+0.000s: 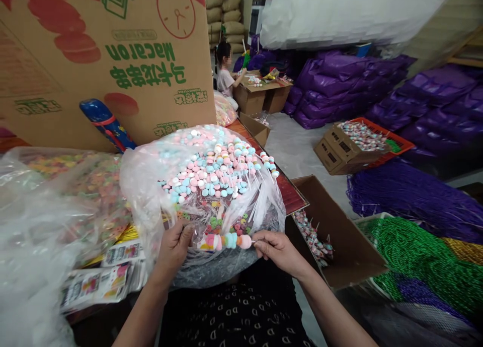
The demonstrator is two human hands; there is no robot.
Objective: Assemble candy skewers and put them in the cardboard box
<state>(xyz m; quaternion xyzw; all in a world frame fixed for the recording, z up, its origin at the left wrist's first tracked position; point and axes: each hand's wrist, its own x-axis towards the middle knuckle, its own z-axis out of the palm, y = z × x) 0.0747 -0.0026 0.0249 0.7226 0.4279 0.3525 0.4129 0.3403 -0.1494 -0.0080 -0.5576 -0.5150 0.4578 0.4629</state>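
A skewer of pink, white, blue and orange candies point(226, 241) lies level above the front of a clear plastic bag point(138, 186). My right hand point(277, 250) pinches the stick at its right end. My left hand point(177, 246) is at the bag's front left, thumb against curled fingers; whether anything is between them is too small to make out. A gap parts it from the candies' left end. On the bag lie pink, white and blue candies point(192, 173), several skewered candies point(234, 158) with white sticks and some colourful rings point(219, 221).
Left are a bag of rings point(90, 186) and printed packets point(96, 284). A large carton point(143, 60) stands behind. On the right, an open box point(347, 246) holds skewers, near green cords point(418, 256). Farther back, a person point(226, 80) sits by a carton near purple bags point(335, 90).
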